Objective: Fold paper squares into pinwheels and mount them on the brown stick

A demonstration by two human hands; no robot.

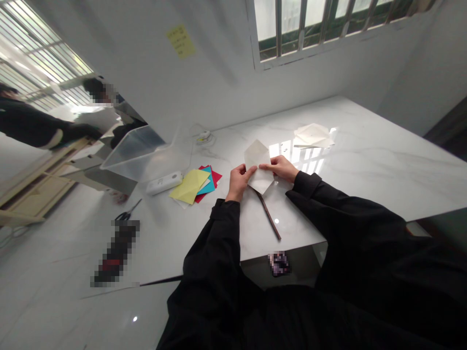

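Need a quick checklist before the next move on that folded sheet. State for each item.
1. Left hand and right hand both holding the folded pale paper: ok.
2. Fold edges lined up: cannot tell, the hands cover part of them.
3. Dark strip clear of the paper's lower tip: cannot tell, its end sits right by the tip.
4. Scissors well away from the hands: ok.
5. Coloured paper stack off to the left, not under the work: ok.

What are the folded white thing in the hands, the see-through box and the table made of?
The folded sheet looks like thin paper: matte, with crisp creases. The see-through box looks like cloudy plastic, smooth and faintly shiny. The table top looks like polished white marble with grey veins and bright reflections, though it could be imitation.
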